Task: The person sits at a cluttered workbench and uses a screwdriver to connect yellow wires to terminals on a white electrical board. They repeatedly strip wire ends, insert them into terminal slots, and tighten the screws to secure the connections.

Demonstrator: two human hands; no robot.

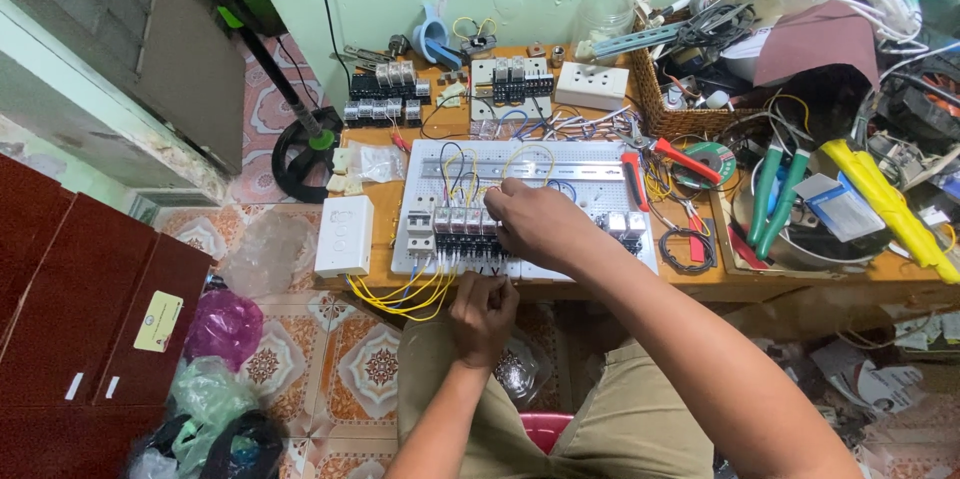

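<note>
Pinching yellow wires [415, 291] at the near edge of the white panel [590, 161], the left hand [483, 314] has its fingers curled up under the row of breakers [462, 229]. Above it, the right hand [537, 222] rests on those breakers, its grip hidden. Farther back sit a white socket block [592, 85] and a wicker basket [672, 115].

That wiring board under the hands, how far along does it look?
Partly done, it seems. A row of breakers and relays already sits on the white board, with yellow wires looped out below. In hand: the right hand rests on the row while the left hand works at its lower edge. Left: more relays wait unmounted behind the board.
</note>
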